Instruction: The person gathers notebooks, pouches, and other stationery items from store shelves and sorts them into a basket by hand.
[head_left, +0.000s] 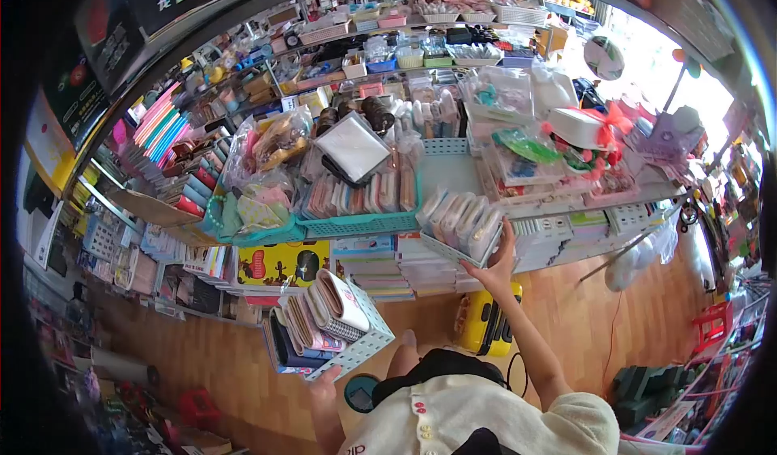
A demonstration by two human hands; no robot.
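Observation:
My left hand grips the near corner of a pale blue perforated basket packed with several pouches and wallets, held low in front of my body. My right hand reaches up and holds the underside of a second pale blue basket, filled with clear-wrapped items, tilted at the front edge of a shelf. My right forearm runs down from it to a cream sleeve.
A crowded shop display holds a teal basket of wallets, bagged goods, notebooks and boxes on tiered shelves. A yellow toy suitcase stands on the wooden floor below. Red stools sit at the far right and lower left.

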